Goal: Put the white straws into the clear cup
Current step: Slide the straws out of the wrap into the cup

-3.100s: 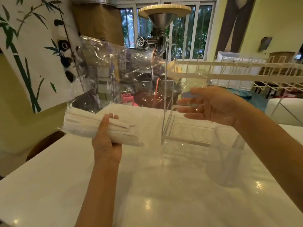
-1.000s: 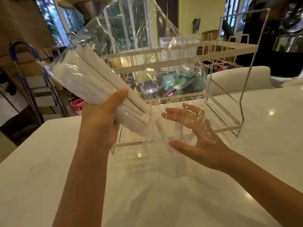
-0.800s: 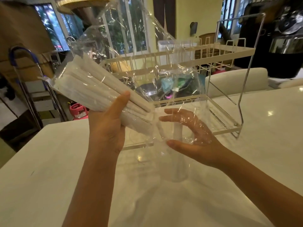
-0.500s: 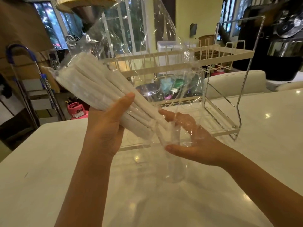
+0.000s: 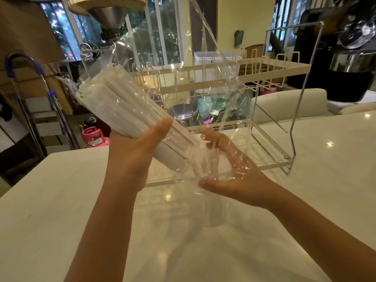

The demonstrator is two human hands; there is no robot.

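Note:
My left hand (image 5: 132, 155) grips a thick bundle of white straws (image 5: 122, 110) inside a crinkled clear plastic bag (image 5: 199, 74). The bundle slants down to the right, its lower end at the mouth of the clear cup (image 5: 209, 204). The cup stands on the white table (image 5: 50, 210), below both hands. My right hand (image 5: 234, 176) curls around the cup's rim, thumb in front, fingers behind and partly veiled by the loose bag film. A few straw ends seem to reach into the cup's top, blurred by the plastic.
A white two-tier wire dish rack (image 5: 274, 70) stands on the table just behind the hands. Beyond the table's far edge are a pink gas canister (image 5: 92, 136), a blue-handled trolley (image 5: 26, 82) at left, and a cream seat (image 5: 289, 102).
The straw bundle's lower end has come down and right to the cup's mouth. My right hand has closed in around the rim. Three seconds ago the bundle lay on the table.

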